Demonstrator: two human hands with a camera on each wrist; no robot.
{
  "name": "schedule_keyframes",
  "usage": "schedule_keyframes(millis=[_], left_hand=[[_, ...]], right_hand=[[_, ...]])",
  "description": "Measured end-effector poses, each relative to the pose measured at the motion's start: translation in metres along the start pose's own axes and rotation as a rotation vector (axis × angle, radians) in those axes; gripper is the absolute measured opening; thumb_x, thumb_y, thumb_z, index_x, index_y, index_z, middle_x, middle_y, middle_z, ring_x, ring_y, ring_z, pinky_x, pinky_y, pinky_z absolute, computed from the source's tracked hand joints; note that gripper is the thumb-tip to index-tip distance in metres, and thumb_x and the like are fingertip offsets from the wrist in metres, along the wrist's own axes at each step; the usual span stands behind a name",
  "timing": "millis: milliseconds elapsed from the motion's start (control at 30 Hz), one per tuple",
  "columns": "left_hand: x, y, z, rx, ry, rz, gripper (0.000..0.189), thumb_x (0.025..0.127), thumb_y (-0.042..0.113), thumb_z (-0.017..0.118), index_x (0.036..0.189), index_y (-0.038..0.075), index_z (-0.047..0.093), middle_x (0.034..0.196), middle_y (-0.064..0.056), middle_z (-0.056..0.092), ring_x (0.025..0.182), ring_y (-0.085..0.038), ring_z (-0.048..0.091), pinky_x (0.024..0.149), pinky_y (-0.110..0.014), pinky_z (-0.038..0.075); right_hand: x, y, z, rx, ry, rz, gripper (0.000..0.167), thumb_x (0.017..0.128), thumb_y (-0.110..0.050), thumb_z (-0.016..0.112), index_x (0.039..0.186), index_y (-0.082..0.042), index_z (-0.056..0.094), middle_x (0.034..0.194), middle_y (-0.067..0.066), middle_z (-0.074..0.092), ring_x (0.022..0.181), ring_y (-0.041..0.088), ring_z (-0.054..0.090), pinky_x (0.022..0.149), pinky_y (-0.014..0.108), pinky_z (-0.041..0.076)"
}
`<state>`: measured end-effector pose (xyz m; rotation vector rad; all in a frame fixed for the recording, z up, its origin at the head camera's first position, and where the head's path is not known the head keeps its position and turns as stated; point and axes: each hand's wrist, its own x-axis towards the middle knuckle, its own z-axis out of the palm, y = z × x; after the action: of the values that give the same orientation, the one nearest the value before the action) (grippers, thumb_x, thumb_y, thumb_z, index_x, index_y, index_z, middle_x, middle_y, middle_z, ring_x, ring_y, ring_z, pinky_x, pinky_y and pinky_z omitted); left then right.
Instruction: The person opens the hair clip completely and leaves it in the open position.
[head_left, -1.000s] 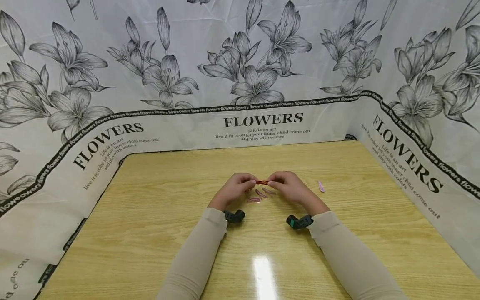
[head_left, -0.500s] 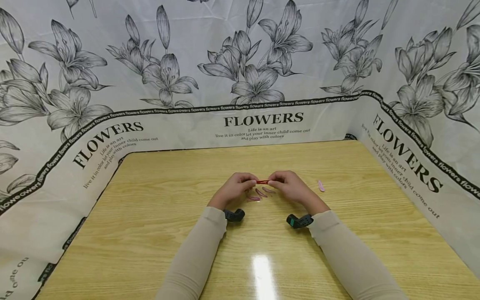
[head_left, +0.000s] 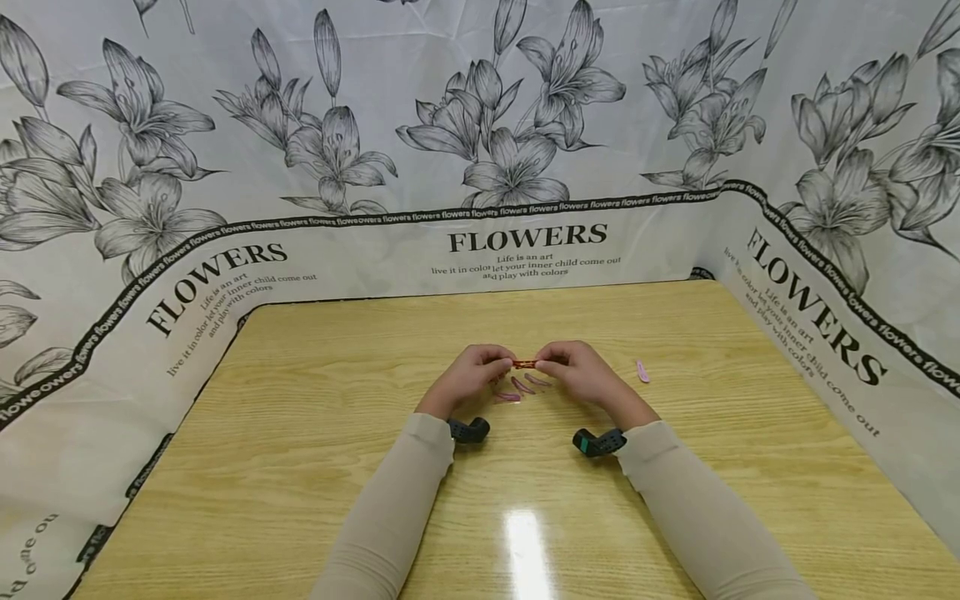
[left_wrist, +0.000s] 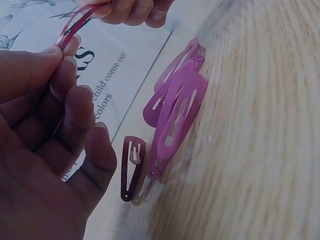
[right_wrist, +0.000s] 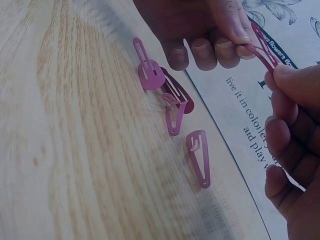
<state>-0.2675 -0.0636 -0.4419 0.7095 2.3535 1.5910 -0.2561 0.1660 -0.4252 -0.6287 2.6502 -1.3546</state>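
Observation:
A red snap hair clip (head_left: 524, 364) spans the gap between both hands above the table. My left hand (head_left: 468, 377) pinches one end of it between thumb and forefinger. The opposite end is pinched by my right hand (head_left: 581, 375). Seen from the left wrist, the red strips of this clip (left_wrist: 75, 27) stand apart and bow. Below the hands lie several more snap clips: a large pink one (left_wrist: 190, 95), a dark red one (left_wrist: 133, 167), and, in the right wrist view, a pink one (right_wrist: 199, 160) lying by itself.
Off to the right on the wooden table (head_left: 300, 467) lies a light pink hair clip (head_left: 642, 372). A white cloth printed with flowers (head_left: 525, 250) hangs along the back and sides. Black camera mounts (head_left: 470, 431) sit on the wrists.
Both hands hold almost the same place. The red clip between them looks slightly different, with more of a gap showing between its strips.

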Motion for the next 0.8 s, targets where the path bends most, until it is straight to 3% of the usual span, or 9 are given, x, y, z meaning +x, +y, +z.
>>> schedule_keyframes(millis=[167,433,600,800], left_hand=[[0.0005,-0.0013,-0.0007,-0.006,0.012,0.000,0.026,0.101,0.024,0.051,0.110,0.008,0.069,0.094,-0.024,0.061,0.077,-0.029,0.052,0.067,-0.030,0.044],[0.0014,-0.0050,-0.0036,-0.024,0.046,-0.034,0.025,0.098,0.030,0.057,0.107,0.013,0.072,0.098,-0.018,0.066,0.077,-0.019,0.053,0.069,-0.032,0.047],[0.0003,-0.0028,-0.0032,-0.026,0.073,-0.031,0.026,0.097,0.030,0.059,0.107,0.011,0.073,0.107,-0.018,0.068,0.087,-0.027,0.060,0.076,-0.037,0.051],[0.0002,0.0008,-0.0022,0.008,0.119,-0.049,0.023,0.095,0.031,0.063,0.103,0.013,0.074,0.103,-0.008,0.070,0.095,-0.029,0.063,0.080,-0.037,0.053]], right_hand=[[-0.0002,0.0002,-0.0004,0.015,0.006,0.001,0.022,0.098,-0.022,0.058,0.102,-0.005,0.070,0.101,0.016,0.068,0.078,0.022,0.054,0.070,0.034,0.045],[0.0018,0.0011,0.0016,0.035,0.009,-0.001,0.025,0.098,-0.024,0.059,0.103,-0.003,0.070,0.103,0.017,0.068,0.083,0.022,0.056,0.073,0.034,0.044],[0.0024,0.0002,0.0020,0.025,0.014,0.008,0.025,0.098,-0.024,0.058,0.103,-0.002,0.070,0.103,0.016,0.068,0.082,0.021,0.055,0.073,0.034,0.044],[0.0030,0.0000,0.0000,0.003,0.022,0.027,0.025,0.099,-0.024,0.057,0.104,-0.004,0.071,0.104,0.016,0.068,0.083,0.020,0.055,0.074,0.034,0.044]])
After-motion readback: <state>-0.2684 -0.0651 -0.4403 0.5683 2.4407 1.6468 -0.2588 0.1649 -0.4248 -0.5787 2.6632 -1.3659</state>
